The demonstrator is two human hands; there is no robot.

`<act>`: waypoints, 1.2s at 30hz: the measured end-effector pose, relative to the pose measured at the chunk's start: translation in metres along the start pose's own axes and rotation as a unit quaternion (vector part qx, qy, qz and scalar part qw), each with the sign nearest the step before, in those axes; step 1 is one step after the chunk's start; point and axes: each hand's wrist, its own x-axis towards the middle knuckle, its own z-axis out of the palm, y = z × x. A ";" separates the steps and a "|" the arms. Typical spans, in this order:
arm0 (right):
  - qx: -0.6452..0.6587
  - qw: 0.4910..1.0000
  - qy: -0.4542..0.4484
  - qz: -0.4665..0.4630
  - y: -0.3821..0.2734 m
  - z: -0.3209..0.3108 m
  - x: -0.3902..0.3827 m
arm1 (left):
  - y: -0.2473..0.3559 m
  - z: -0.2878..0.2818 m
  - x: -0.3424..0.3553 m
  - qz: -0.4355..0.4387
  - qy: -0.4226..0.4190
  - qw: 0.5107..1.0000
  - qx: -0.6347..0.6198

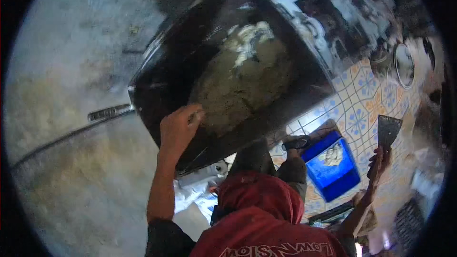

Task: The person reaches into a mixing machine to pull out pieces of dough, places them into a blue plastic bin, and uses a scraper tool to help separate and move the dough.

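In front of me is a large dark square trough [164,74], tilted in the view. A broad grey-brown mass [247,88] spreads over its bottom, with a whitish, lumpy, dough-like patch [250,40] towards the far side. My left hand [180,126] is over the trough's near left part, its fingers curled closed; whatever may be between them is hidden. Out to the right, away from the trough, my right hand [379,162] grips a flat scraper [389,131] with a dark, flared blade pointing up in the picture.
A blue tub [328,181] holding a pale lump [332,154] stands on the patterned tile floor [359,109], right of my legs. A metal handle [109,113] juts from the trough's left side. White bags [190,192] lie near my left arm. Blurred clutter [347,14] fills the far right.
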 end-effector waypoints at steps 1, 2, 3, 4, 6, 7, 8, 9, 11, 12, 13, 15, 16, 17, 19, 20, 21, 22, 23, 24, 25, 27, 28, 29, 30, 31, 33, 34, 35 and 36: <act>-0.004 1.000 -0.011 -0.015 -0.022 -0.002 -0.002 | -0.023 -0.002 -0.007 0.058 -0.093 0.989 0.097; -0.023 0.999 -0.020 -0.022 -0.045 -0.004 -0.005 | -0.038 -0.002 -0.013 0.122 -0.190 0.956 0.187; -0.009 0.997 -0.031 -0.065 -0.073 0.012 -0.003 | -0.034 0.006 -0.003 0.090 -0.310 0.913 0.250; -0.002 0.994 -0.040 -0.101 -0.100 0.023 -0.008 | -0.029 0.019 0.000 0.064 -0.433 0.847 0.302; -0.024 0.990 -0.082 -0.112 -0.169 0.056 -0.018 | -0.109 0.085 -0.038 0.270 -0.203 0.908 0.246; -0.048 0.987 -0.106 -0.109 -0.191 0.061 -0.021 | -0.132 0.116 -0.045 0.270 -0.204 0.912 0.234; 0.011 0.990 -0.070 -0.126 -0.178 0.067 -0.011 | -0.147 0.144 -0.045 0.379 -0.166 0.858 0.304; 0.002 0.990 -0.065 -0.123 -0.184 0.068 -0.011 | -0.157 0.164 -0.045 0.482 -0.128 0.785 0.367; 0.004 0.975 -0.043 -0.216 -0.192 0.067 -0.018 | -0.176 0.181 -0.049 0.470 -0.128 0.805 0.339; -0.030 0.980 -0.045 -0.192 -0.175 0.054 -0.011 | -0.184 0.181 -0.052 0.452 -0.126 0.822 0.322; -0.039 0.982 -0.038 -0.183 -0.178 0.052 -0.016 | -0.176 0.173 -0.046 0.462 -0.132 0.819 0.313; -0.028 0.993 -0.035 -0.112 -0.198 0.057 -0.032 | -0.162 0.151 -0.038 0.499 -0.183 0.783 0.323; -0.031 0.989 -0.001 -0.146 -0.210 0.071 -0.039 | -0.166 0.158 -0.040 0.501 -0.186 0.782 0.320; -0.034 0.989 0.001 -0.142 -0.210 0.075 -0.043 | -0.173 0.170 -0.043 0.472 -0.184 0.802 0.316; -0.004 0.993 0.007 -0.119 -0.208 0.081 -0.054 | -0.173 0.180 -0.040 0.451 -0.183 0.818 0.306; -0.013 0.991 0.019 -0.134 -0.214 0.086 -0.062 | -0.173 0.183 -0.039 0.438 -0.216 0.818 0.303; -0.015 0.991 0.024 -0.133 -0.219 0.090 -0.067 | -0.171 0.183 -0.038 0.425 -0.247 0.817 0.301; -0.008 0.994 -0.006 -0.113 -0.224 0.093 -0.072 | -0.174 0.188 -0.040 0.425 -0.248 0.816 0.301; 0.000 0.995 -0.036 -0.094 -0.230 0.096 -0.079 | -0.180 0.198 -0.041 0.395 -0.247 0.835 0.293; -0.030 0.992 -0.078 -0.094 -0.243 0.099 -0.085 | -0.185 0.202 -0.038 0.362 -0.241 0.854 0.286; 0.054 0.985 -0.106 -0.123 -0.242 0.104 -0.091 | -0.180 0.197 -0.030 0.365 -0.235 0.854 0.288; -0.034 0.992 -0.115 -0.046 -0.271 0.120 -0.106 | -0.174 0.178 -0.016 0.198 -0.446 0.865 0.118; -0.027 0.986 -0.159 -0.046 -0.282 0.125 -0.110 | -0.149 0.153 -0.002 0.204 -0.444 0.865 0.118; -0.019 0.978 -0.205 -0.047 -0.293 0.132 -0.112 | -0.125 0.127 0.014 0.154 -0.485 0.848 0.151; -0.056 0.966 -0.247 -0.052 -0.310 0.147 -0.114 | -0.113 0.107 0.019 0.097 -0.522 0.827 0.181; -0.089 0.949 -0.296 -0.060 -0.327 0.165 -0.114 | -0.122 0.095 0.012 0.085 -0.518 0.832 0.181; -0.118 0.898 -0.406 -0.121 -0.339 0.202 -0.108 | -0.135 0.079 0.006 0.038 -0.380 0.924 0.025; -0.169 0.876 -0.416 -0.177 -0.338 0.230 -0.109 | -0.130 0.070 0.006 0.034 -0.378 0.925 0.023; -0.223 0.851 -0.418 -0.227 -0.330 0.260 -0.111 | -0.116 0.062 0.009 0.037 -0.340 0.940 -0.008; -0.202 0.840 -0.464 -0.196 -0.328 0.290 -0.113 | -0.108 0.052 0.008 0.033 -0.298 0.953 -0.036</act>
